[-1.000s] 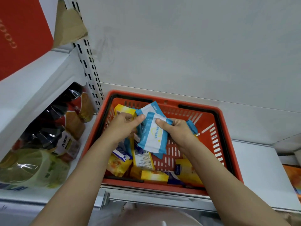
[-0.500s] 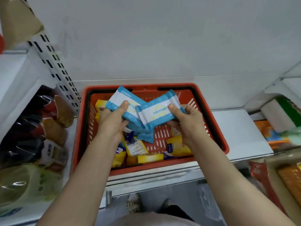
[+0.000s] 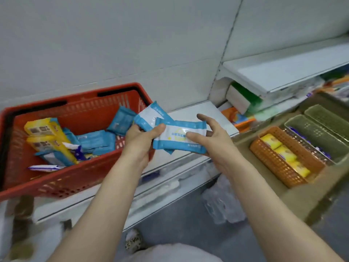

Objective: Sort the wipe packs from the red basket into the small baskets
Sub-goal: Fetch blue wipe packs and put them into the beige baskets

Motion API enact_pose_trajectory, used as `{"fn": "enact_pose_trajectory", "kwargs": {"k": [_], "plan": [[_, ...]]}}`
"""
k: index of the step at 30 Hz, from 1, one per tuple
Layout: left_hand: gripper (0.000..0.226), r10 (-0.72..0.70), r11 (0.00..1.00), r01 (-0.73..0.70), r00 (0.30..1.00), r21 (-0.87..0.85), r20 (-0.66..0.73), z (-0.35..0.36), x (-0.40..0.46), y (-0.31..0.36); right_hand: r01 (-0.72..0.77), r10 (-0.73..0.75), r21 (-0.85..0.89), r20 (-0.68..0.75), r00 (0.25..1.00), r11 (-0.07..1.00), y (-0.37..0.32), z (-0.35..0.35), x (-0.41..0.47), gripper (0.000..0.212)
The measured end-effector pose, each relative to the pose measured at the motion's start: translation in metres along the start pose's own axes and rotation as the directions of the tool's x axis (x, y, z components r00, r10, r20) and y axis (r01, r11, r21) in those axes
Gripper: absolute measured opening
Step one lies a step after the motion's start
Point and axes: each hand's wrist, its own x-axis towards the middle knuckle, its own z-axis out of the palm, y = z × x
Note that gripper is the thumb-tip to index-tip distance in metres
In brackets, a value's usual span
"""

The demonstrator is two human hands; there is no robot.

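The red basket (image 3: 79, 110) stands on a white shelf at the left and holds several blue and yellow wipe packs (image 3: 96, 140). My left hand (image 3: 140, 138) grips a blue-and-white wipe pack (image 3: 149, 115) just past the basket's right rim. A second blue-and-white pack (image 3: 177, 136) lies in front of it, with my left thumb on its left end. My right hand (image 3: 211, 140) supports this pack from the right, fingers loosely curled around it. At the right stand the small baskets: an orange one (image 3: 273, 163) with yellow packs and green ones (image 3: 317, 133).
A white shelf (image 3: 190, 118) runs under the hands. An upper white shelf (image 3: 283, 70) at the right carries a green-and-white box (image 3: 241, 97). The small baskets sit in a tan tray (image 3: 306, 197). Grey floor lies below, between the shelf edge and tray.
The view has swung to the right, bringing the small baskets into sight. Both hands have carried the two blue packs out of the red basket, to the right over the white shelf.
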Motion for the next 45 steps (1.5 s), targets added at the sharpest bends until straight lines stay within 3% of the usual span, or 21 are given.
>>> {"fn": "enact_pose_trajectory", "kwargs": {"k": [5, 9, 12, 21, 24, 30, 35, 40, 45], "plan": [[0.039, -0.061, 0.995, 0.068, 0.993, -0.073, 0.101, 0.132, -0.075, -0.089, 0.015, 0.049, 0.346, -0.178, 0.983, 0.938, 0.022, -0.124, -0.065, 0.033], [0.036, -0.167, 0.98, 0.184, 0.968, -0.078, 0.185, 0.22, -0.128, -0.155, 0.097, 0.132, 0.507, -0.398, 0.908, 0.856, 0.027, -0.236, -0.112, 0.024], [0.031, -0.219, 0.97, 0.236, 0.952, -0.056, 0.214, 0.266, -0.149, -0.187, 0.111, 0.188, 0.512, -0.496, 0.848, 0.852, 0.025, -0.317, -0.139, 0.033], [0.016, -0.262, 0.964, 0.262, 0.932, 0.035, 0.249, 0.412, -0.127, -0.261, 0.234, 0.156, 0.508, -0.612, 0.776, 0.829, 0.018, -0.493, -0.136, 0.023], [0.022, -0.326, 0.945, 0.323, 0.912, 0.056, 0.247, 0.473, -0.123, -0.288, 0.209, 0.154, 0.488, -0.603, 0.783, 0.848, 0.002, -0.543, -0.125, 0.015], [0.025, -0.377, 0.926, 0.356, 0.874, 0.125, 0.307, 0.576, -0.116, -0.316, 0.011, 0.249, 0.427, -0.549, 0.798, 0.904, -0.022, -0.644, -0.098, 0.025], [0.025, -0.381, 0.925, 0.368, 0.886, 0.098, 0.263, 0.637, -0.089, -0.345, -0.075, 0.255, 0.384, -0.445, 0.858, 0.92, -0.03, -0.713, -0.057, 0.033], [0.035, -0.34, 0.94, 0.339, 0.927, 0.04, 0.159, 0.702, -0.067, -0.38, -0.126, 0.226, 0.305, -0.321, 0.92, 0.944, -0.04, -0.798, 0.0, 0.033], [0.024, -0.292, 0.956, 0.292, 0.956, -0.03, -0.018, 0.76, -0.068, -0.412, -0.166, 0.209, 0.197, -0.222, 0.953, 0.966, -0.045, -0.885, 0.052, 0.032]]}}
